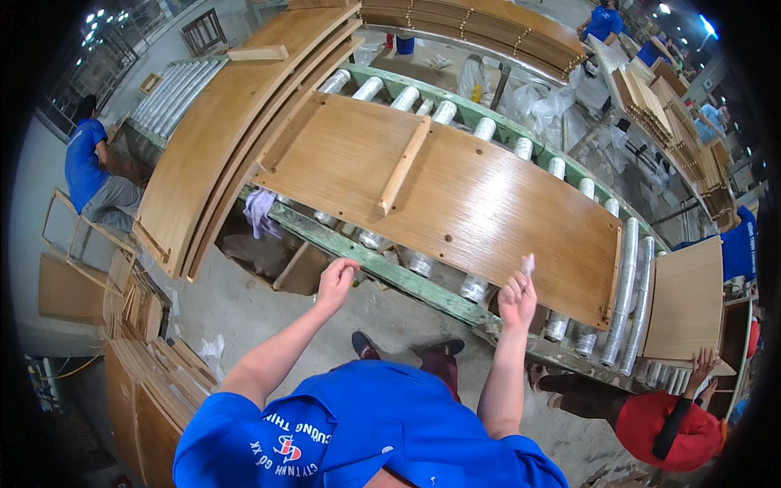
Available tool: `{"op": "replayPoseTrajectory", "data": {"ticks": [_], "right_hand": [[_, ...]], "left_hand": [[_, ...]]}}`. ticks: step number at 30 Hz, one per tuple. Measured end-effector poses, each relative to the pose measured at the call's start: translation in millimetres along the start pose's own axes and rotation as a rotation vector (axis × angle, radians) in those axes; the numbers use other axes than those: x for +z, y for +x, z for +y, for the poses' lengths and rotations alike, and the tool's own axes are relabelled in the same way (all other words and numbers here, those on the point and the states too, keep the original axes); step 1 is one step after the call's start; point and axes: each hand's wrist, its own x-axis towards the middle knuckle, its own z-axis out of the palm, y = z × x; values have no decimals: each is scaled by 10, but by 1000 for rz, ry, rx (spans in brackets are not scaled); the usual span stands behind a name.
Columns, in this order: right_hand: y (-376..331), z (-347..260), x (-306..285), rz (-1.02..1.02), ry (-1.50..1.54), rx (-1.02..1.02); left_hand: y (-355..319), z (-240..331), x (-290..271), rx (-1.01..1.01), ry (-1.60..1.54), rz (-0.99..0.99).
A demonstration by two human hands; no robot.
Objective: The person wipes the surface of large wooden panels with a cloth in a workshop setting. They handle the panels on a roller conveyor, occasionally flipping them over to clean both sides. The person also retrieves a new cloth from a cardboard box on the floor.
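A brown wooden panel lies flat across the metal rollers, with a loose wooden strip set crosswise on its left part. Dark holes dot its face. My left hand hovers by the near green rail, its fingers curled together; whatever may be between them is hidden. Over the panel's near edge, toward its right end, my right hand is closed with a small whitish piece sticking up at its fingertips. I cannot tell what kind of thing that piece is.
Curved wooden panels are stacked at the left, beside a purple cloth on the green conveyor frame. A co-worker in red handles a lighter panel at the right. Another person in blue sits far left.
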Motion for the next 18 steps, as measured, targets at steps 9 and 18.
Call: {"op": "replayPoseTrajectory", "data": {"ticks": [9, 18], "right_hand": [[1607, 1293, 151, 437, -720, 29], [3407, 1639, -218, 348, -1716, -606]], "left_hand": [[1724, -260, -338, 260, 494, 38], [2618, -520, -43, 390, 981, 50]]}}
